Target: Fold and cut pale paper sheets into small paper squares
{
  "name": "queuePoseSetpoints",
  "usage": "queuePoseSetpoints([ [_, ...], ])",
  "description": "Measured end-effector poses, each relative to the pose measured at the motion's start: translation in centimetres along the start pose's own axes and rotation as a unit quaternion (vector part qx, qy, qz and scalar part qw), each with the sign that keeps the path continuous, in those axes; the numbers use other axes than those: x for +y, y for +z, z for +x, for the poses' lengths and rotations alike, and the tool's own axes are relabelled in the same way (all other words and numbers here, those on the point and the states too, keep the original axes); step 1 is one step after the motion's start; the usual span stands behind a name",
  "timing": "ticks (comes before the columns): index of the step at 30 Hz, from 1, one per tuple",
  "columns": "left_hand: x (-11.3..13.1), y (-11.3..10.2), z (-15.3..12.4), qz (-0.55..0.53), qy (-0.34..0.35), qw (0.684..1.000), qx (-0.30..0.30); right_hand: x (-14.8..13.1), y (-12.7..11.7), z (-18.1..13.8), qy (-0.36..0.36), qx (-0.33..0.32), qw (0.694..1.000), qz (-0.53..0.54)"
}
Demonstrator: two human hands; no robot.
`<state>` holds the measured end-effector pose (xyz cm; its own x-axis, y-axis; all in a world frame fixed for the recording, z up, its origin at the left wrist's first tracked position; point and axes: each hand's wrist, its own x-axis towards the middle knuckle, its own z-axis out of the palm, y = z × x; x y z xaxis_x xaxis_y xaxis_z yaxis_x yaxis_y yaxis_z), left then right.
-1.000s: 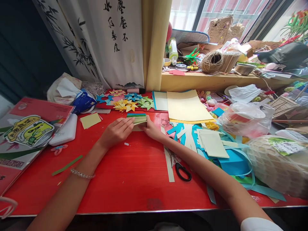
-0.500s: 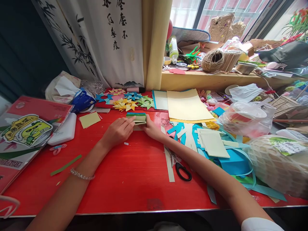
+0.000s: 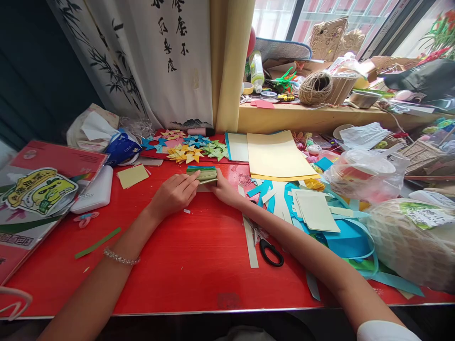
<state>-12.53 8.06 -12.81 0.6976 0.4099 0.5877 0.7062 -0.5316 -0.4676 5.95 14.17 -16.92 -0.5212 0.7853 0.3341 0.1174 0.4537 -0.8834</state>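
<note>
On the red table, my left hand and my right hand meet at a small stack of folded paper pieces, pale green with green and blue edges on top. Each hand pinches one side of the stack, left hand on its left end, right hand on its right end. Just behind the stack lie several folded paper stars in yellow, blue, green and pink. A wrist bracelet shows on my left arm.
Black-handled scissors and paper strips lie under my right forearm. Cream sheets and blue offcuts spread to the right, beside plastic bags. A yellow square, a white case and a red packet sit at left.
Both hands stay on the folded paper stack; only the fingers shift slightly. Nothing else has moved.
</note>
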Motion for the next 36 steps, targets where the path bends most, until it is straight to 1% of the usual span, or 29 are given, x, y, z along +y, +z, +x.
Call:
queuePoseSetpoints([
  [4, -0.15, -0.18, -0.13, 0.023, 0.022, 0.999, 0.007, -0.22, -0.01, -0.03, -0.004, -0.001, 1.000, 0.002],
  [9, -0.28, -0.35, -0.22, 0.009, 0.037, 0.999, 0.009, -0.29, 0.01, -0.03, 0.002, 0.003, 1.000, -0.002],
  [17, -0.45, -0.42, -0.32, -0.011, -0.008, 1.000, 0.020, 0.01, 0.06, 0.09, 0.012, 0.002, 1.000, -0.008],
  [23, -0.30, -0.55, -0.50, -0.012, -0.007, 1.000, 0.021, -0.32, 0.00, 0.01, 0.012, 0.001, 1.000, -0.010],
  [36, -0.26, -0.56, -0.90, -0.019, -0.040, 0.999, 0.030, -0.83, -0.11, -0.07, 0.022, -0.003, 1.000, -0.021],
])
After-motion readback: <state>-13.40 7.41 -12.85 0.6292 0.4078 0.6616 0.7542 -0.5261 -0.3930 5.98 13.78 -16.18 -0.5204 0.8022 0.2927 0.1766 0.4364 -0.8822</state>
